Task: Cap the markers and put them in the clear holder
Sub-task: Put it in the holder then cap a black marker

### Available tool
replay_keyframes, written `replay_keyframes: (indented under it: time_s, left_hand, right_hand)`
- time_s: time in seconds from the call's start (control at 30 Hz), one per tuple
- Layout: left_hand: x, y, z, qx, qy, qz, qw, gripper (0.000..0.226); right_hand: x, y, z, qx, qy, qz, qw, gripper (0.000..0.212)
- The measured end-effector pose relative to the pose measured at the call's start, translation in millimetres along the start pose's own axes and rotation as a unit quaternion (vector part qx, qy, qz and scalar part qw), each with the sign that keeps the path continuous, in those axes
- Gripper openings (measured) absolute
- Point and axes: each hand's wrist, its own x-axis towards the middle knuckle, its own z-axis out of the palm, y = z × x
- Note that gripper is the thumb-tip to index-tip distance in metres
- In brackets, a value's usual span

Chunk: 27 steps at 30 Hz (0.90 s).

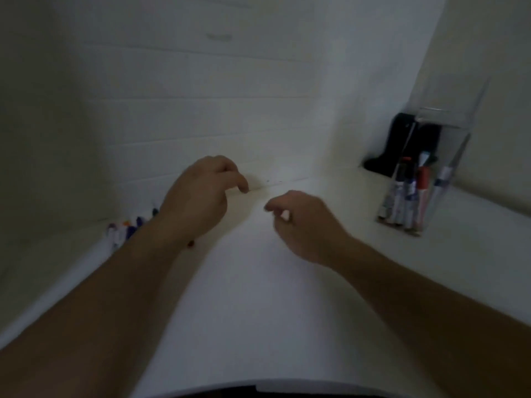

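The clear holder (439, 130) stands at the right on the white table, with several capped markers (408, 196) upright inside. More markers (126, 229) lie in a row at the left by the wall, partly hidden behind my left forearm. My left hand (201, 196) hovers above the table's middle, its fingers loosely curled and holding nothing. My right hand (298, 222) hangs just right of it, also loosely curled and empty. A small gap separates the two hands. The picture is dim and blurred.
A black object (402, 145) stands behind the holder in the right corner. The white wall (230, 96) rises close behind the table (258, 311). The table's near edge runs along the bottom of the frame.
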Motion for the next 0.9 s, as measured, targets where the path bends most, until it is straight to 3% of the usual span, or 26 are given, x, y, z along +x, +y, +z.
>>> replay_keyframes:
  time_s: [0.13,0.2,0.3,0.4,0.5,0.63,0.77,0.9]
  left_hand:
    - [0,-41,-25,0.014,0.045,-0.142,0.989,0.051]
    - [0,-51,-28,0.012,0.052,-0.172,0.984,0.05]
    - [-2,-57,-21,-0.005,0.041,-0.19,0.981,0.051]
    - [-4,-55,-18,-0.011,0.017,-0.215,0.976,0.051]
    - [-5,-52,-23,-0.028,-0.074,-0.265,0.961,0.05]
    - [-8,-54,-29,-0.064,-0.266,-0.324,0.906,0.038]
    - [-11,-55,-31,-0.089,-0.317,-0.345,0.879,0.033]
    - [-9,-51,-36,-0.02,-0.365,-0.306,0.879,0.033]
  right_hand:
    - [20,-59,47,0.126,-0.14,-0.026,0.982,0.03]
    - [29,-78,60,0.134,-0.182,-0.052,0.973,0.031]
    - [37,-83,72,0.081,-0.204,-0.085,0.972,0.03]
    - [38,-79,80,0.021,-0.164,-0.097,0.981,0.031]
    - [37,-66,75,-0.081,-0.142,-0.05,0.985,0.035]
    - [23,-15,44,-0.171,-0.143,-0.024,0.975,0.042]
    - [0,30,18,-0.145,-0.108,0.041,0.983,0.036]
    - [-7,41,10,-0.111,-0.11,0.059,0.986,0.039]
